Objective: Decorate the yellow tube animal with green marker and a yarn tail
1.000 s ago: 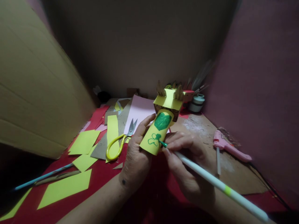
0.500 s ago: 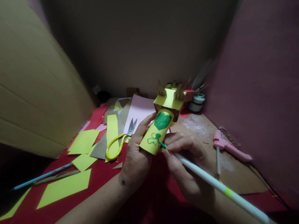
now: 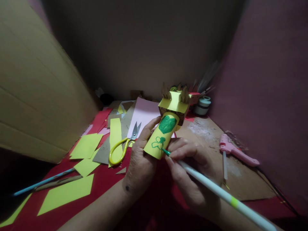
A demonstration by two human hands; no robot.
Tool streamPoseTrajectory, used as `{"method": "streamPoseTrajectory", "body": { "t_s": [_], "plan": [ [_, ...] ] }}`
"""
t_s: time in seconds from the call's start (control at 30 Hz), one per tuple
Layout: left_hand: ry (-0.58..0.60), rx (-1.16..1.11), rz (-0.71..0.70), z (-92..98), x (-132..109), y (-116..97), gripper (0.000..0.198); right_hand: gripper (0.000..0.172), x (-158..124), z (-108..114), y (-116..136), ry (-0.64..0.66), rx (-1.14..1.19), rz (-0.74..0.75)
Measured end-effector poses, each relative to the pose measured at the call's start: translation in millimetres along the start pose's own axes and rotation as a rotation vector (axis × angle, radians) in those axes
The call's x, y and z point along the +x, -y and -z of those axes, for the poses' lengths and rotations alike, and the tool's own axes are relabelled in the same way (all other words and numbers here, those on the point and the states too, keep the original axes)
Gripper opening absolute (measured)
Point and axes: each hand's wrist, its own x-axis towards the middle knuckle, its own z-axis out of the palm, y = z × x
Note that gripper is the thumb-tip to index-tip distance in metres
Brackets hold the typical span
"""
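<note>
My left hand [image 3: 141, 160] grips a yellow paper roll [image 3: 161, 136] from below and behind. The roll carries a filled green shape near its top and a small green outline lower down. My right hand [image 3: 190, 170] pinches a long white marker [image 3: 216, 189] with a green tip. That tip touches the roll just under the small outline. Behind the roll stands a small cardboard box figure with a yellow top [image 3: 174, 104].
Yellow-handled scissors [image 3: 122, 146] lie left of my hands among yellow paper scraps [image 3: 86, 146] on red paper. A pink sheet [image 3: 143, 115] lies behind. A pink glue gun [image 3: 232, 150] rests at right, a white jar [image 3: 202, 106] at the back, a blue pencil [image 3: 43, 183] at left.
The marker tip has slid slightly down and left along the roll, and the marker's shaft has tilted a little. My left hand and the roll stay still.
</note>
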Motion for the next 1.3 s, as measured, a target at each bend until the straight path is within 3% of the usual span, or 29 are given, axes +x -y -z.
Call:
{"method": "streamPoseTrajectory", "body": {
  "t_s": [0.23, 0.43, 0.63, 0.87, 1.3],
  "plan": [
    [-0.058, -0.108, 0.04, -7.7, 0, -4, 0.034, 0.02, -1, -1, -2, -0.007, 0.013, 0.022],
    [0.046, 0.003, 0.002, 5.1, 0, 5, 0.041, 0.02, -1, -3, 0, -0.045, 0.052, 0.017],
    [0.07, 0.077, -0.034, 11.7, 1, 7, 0.046, 0.018, -3, -4, -1, -0.065, 0.144, -0.062],
    [0.078, 0.084, -0.025, 11.8, 1, 8, 0.052, 0.015, -2, -4, 1, -0.091, 0.054, -0.064],
    [0.053, 0.092, -0.007, 10.4, 0, 7, 0.041, 0.017, -8, -3, -3, -0.031, 0.095, -0.067]
  ]
}}
